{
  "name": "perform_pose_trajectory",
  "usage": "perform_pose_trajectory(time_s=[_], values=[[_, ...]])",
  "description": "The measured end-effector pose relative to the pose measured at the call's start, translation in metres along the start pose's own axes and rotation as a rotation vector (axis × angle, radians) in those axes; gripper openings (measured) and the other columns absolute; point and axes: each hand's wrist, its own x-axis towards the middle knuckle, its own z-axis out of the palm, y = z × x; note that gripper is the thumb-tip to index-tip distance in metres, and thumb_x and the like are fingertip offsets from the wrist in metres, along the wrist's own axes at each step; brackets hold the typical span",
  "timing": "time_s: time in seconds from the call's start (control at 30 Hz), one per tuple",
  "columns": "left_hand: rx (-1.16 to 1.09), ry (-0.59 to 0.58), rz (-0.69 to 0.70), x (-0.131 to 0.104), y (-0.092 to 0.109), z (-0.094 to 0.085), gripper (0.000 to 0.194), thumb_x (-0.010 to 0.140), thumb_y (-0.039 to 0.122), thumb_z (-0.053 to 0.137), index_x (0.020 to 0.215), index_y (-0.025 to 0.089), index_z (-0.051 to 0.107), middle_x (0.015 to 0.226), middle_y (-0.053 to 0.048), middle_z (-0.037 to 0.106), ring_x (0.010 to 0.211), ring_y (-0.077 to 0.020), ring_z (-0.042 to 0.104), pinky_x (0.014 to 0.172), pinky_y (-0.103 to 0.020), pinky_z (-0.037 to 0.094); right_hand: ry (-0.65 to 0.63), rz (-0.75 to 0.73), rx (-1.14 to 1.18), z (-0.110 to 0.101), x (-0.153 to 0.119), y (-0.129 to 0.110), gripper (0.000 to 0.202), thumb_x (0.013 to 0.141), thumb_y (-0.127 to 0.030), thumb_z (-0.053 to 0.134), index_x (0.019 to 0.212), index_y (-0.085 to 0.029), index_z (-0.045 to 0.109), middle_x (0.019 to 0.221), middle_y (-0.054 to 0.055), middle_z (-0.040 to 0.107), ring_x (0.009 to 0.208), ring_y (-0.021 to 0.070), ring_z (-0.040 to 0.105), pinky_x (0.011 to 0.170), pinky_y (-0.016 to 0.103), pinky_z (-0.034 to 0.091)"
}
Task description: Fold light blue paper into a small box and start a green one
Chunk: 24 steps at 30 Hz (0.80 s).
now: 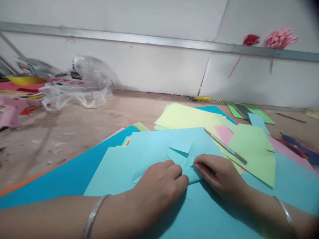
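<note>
A light blue sheet of paper (179,147) with folded flaps lies in front of me on other coloured sheets. My left hand (161,186) rests on its near left part, fingers curled and closed, the fingertips hidden behind the knuckles. At the right of the fold, my right hand (221,171) pinches the paper's edge between thumb and fingers. Just beyond that hand, a grey pen (225,146) lies slanted across the sheets.
Stacked coloured paper includes yellow sheets (184,116), a green piece (256,152) and a darker blue sheet (67,176). Scissors (299,147) lie at the right. On the left are a pink glue gun (12,111) and a clear plastic bag (92,79). A white wall (149,66) stands behind.
</note>
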Motion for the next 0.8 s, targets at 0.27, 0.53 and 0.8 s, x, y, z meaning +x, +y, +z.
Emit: perform_pose_trajectory(time_s=[0.27, 0.53, 0.8], values=[[0.023, -0.023, 0.049, -0.004, 0.010, -0.001, 0.009, 0.087, 0.010, 0.057, 0.081, 0.018, 0.058, 0.075, -0.003, 0.060, 0.064, -0.0202, 0.053, 0.052, -0.032, 0.040, -0.017, 0.014, -0.048, 0.005, -0.007, 0.003, 0.015, 0.093, -0.018, 0.051, 0.081, -0.019, 0.060, 0.075, 0.001, 0.061, 0.067, 0.0130, 0.055, 0.061, 0.024, 0.041], [0.062, 0.016, 0.052, -0.003, 0.011, -0.001, 0.019, 0.086, 0.010, 0.058, 0.071, 0.019, 0.052, 0.069, -0.001, 0.057, 0.058, -0.0180, 0.049, 0.049, -0.032, 0.035, -0.006, 0.001, -0.026, 0.007, -0.004, 0.005, 0.012, 0.092, -0.015, 0.054, 0.081, -0.019, 0.058, 0.077, 0.001, 0.062, 0.070, 0.0133, 0.056, 0.063, 0.024, 0.043], [0.048, 0.044, 0.045, -0.004, 0.012, 0.001, 0.011, 0.085, 0.009, 0.058, 0.079, 0.018, 0.057, 0.072, -0.002, 0.059, 0.062, -0.0201, 0.051, 0.051, -0.034, 0.039, 0.024, -0.021, -0.094, 0.008, -0.001, 0.004, 0.014, 0.092, -0.014, 0.053, 0.079, -0.018, 0.058, 0.075, 0.001, 0.062, 0.068, 0.0132, 0.057, 0.062, 0.024, 0.043]])
